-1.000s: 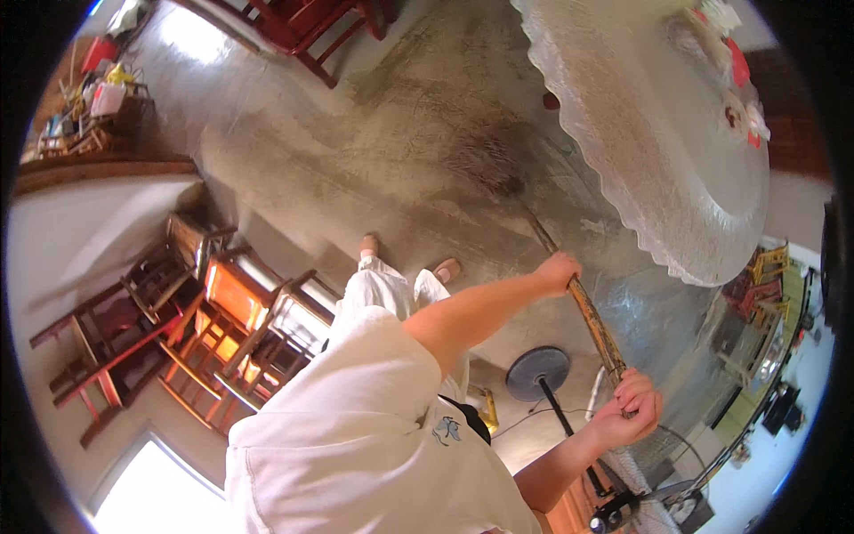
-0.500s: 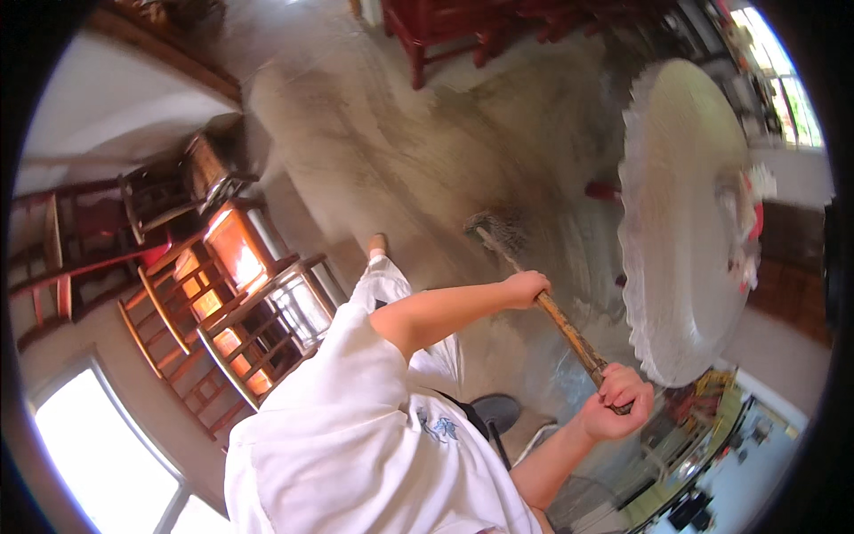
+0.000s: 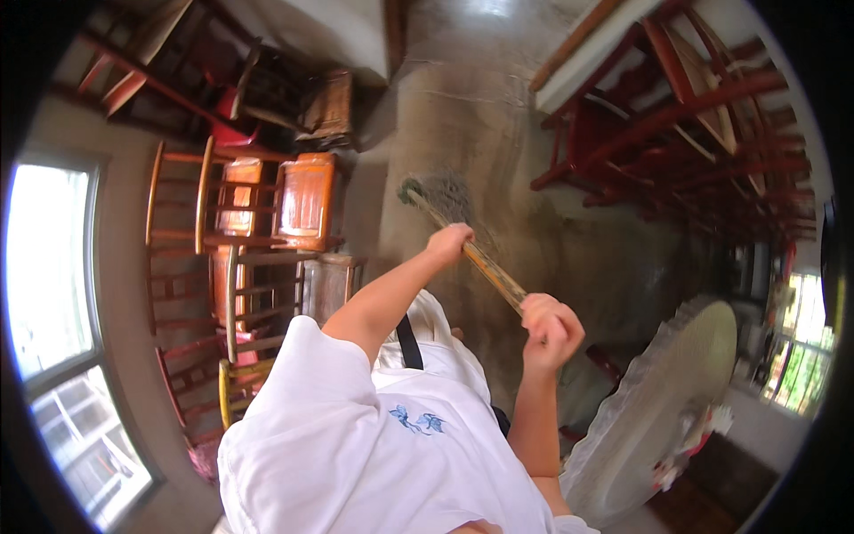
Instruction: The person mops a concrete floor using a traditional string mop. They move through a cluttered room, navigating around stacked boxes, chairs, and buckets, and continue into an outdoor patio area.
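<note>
A mop [image 3: 495, 275] with a worn wooden handle slants across the middle of the head view. My left hand [image 3: 450, 242] is wrapped round the handle's middle, and my right hand [image 3: 551, 329] is closed on its near end. The grey string mop head [image 3: 445, 191] lies spread on the brownish floor [image 3: 498, 133], which shows damp-looking streaks. Beside the strings, a dark green piece [image 3: 410, 190] sits at the far end of the handle.
Wooden chairs [image 3: 302, 200] stand along the left wall by a bright window [image 3: 53, 267]. Dark red furniture [image 3: 614, 133] crowds the far right. A round table with a scalloped pale cover [image 3: 658, 392] stands near my right side.
My view has turned to the right, so the table now appears lower and the red furniture larger. Both hands remain on the handle, and the mop head now lies farther up and left in view.
</note>
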A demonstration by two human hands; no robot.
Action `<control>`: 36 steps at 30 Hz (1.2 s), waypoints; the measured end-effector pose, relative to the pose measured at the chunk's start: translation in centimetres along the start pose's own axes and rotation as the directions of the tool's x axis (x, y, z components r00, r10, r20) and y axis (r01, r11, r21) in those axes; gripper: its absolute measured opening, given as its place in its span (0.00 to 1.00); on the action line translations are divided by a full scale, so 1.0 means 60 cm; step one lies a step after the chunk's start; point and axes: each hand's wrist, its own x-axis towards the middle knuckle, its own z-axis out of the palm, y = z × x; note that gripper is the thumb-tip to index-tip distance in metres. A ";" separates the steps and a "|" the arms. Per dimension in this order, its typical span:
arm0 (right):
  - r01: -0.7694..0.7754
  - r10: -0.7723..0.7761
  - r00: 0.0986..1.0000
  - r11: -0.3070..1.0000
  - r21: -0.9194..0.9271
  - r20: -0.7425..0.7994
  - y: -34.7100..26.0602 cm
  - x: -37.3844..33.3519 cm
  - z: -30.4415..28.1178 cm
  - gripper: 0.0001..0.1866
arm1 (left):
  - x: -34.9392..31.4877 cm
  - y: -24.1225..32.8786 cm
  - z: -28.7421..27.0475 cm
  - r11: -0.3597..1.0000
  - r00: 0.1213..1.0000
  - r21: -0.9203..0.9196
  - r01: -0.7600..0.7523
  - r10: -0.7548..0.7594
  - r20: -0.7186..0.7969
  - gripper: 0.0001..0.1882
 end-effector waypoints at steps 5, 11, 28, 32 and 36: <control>-0.075 0.068 0.958 0.997 0.017 0.280 0.072 0.032 0.016 0.11 | -0.002 -0.082 -0.025 0.981 0.950 -0.085 0.175 -0.191 -0.246 0.11; -0.130 0.100 0.914 0.990 0.052 0.392 0.063 0.079 -0.036 0.14 | -0.011 -0.056 0.031 0.980 0.876 -0.121 0.155 -0.193 -0.443 0.11; -0.469 0.279 0.560 0.883 0.021 0.780 -0.038 0.142 -0.247 0.16 | -0.104 0.241 0.345 0.795 0.556 -0.401 0.454 -0.605 -0.570 0.16; -0.547 0.330 0.528 0.837 0.016 0.782 -0.014 0.037 -0.224 0.15 | -0.259 0.239 0.374 0.721 0.509 -0.399 0.566 -0.686 -0.520 0.14; -0.605 0.331 0.364 0.795 -0.050 0.871 -0.022 -0.136 -0.163 0.16 | -0.468 0.235 0.430 0.634 0.365 -0.437 0.638 -0.749 -0.553 0.14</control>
